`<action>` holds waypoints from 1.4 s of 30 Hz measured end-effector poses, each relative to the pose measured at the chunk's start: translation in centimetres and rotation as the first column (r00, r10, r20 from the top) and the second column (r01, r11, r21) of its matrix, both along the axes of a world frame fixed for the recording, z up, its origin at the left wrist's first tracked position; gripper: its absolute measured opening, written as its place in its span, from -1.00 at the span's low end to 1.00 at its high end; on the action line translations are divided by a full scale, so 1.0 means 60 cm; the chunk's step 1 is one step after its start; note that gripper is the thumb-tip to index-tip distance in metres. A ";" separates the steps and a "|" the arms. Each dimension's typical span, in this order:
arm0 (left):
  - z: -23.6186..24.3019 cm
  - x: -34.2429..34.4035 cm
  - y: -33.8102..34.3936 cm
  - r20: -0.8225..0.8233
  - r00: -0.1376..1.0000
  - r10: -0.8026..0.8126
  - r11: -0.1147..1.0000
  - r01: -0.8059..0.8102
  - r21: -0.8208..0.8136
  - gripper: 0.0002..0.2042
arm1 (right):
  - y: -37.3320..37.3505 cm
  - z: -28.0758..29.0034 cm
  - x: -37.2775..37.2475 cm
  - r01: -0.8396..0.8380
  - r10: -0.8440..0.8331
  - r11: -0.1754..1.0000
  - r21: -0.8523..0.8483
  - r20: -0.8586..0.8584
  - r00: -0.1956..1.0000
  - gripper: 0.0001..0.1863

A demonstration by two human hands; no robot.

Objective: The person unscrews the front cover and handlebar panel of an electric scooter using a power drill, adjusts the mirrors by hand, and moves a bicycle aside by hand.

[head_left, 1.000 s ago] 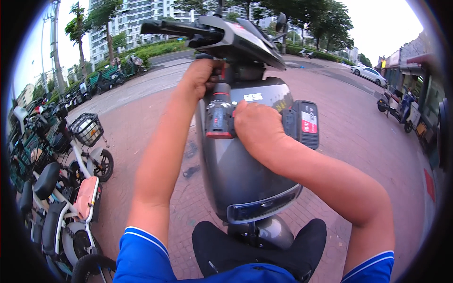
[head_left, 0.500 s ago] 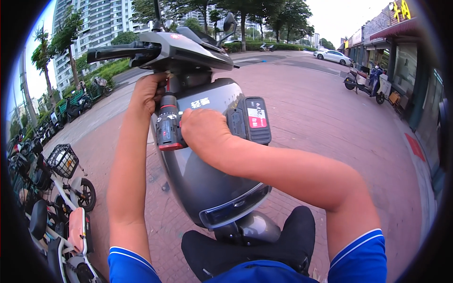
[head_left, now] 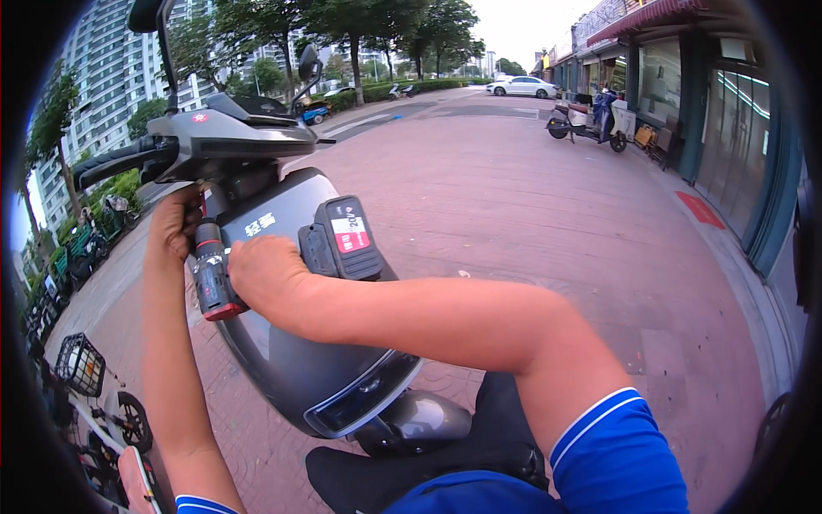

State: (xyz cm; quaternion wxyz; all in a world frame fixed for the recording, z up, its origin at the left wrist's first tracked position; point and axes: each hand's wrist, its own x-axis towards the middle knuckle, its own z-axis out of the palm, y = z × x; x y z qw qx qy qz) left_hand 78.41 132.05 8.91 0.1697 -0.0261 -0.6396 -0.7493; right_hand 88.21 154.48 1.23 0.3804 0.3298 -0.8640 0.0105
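A dark grey scooter stands before me, its handlebar head at upper left and a glossy front panel below it. My right hand is closed on the handle of a black-and-red power drill, which lies along the panel's left side, pointing up beneath the handlebar. Its battery pack sticks out to the right of my fist. My left hand is curled at the drill's tip, under the handlebar; what its fingers grip there is hidden.
Parked bikes line the left side. To the right are shopfronts, another scooter and a red mat on the pavement. A white car is farther back, near trees and tall buildings.
My view has swung to the right, so the scooter, drill and both arms appear farther left and somewhat lower. Both hands stay in the same grips; more shopfronts show.
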 end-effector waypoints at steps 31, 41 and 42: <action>0.042 0.039 0.038 0.183 0.966 -0.183 0.942 0.119 0.313 -0.81 | 0.312 -0.140 0.123 -0.260 0.341 0.883 -0.390 0.155 0.927 -0.59; 0.023 0.047 0.058 0.044 0.995 -0.092 0.981 0.083 0.177 -0.81 | 0.558 -0.355 0.061 0.362 -0.178 0.789 -0.496 0.378 0.908 -0.61; 0.023 0.044 0.057 0.045 0.996 -0.082 0.982 0.073 0.176 -0.81 | 0.590 -0.384 0.053 0.429 -0.235 0.766 -0.478 0.412 0.880 -0.60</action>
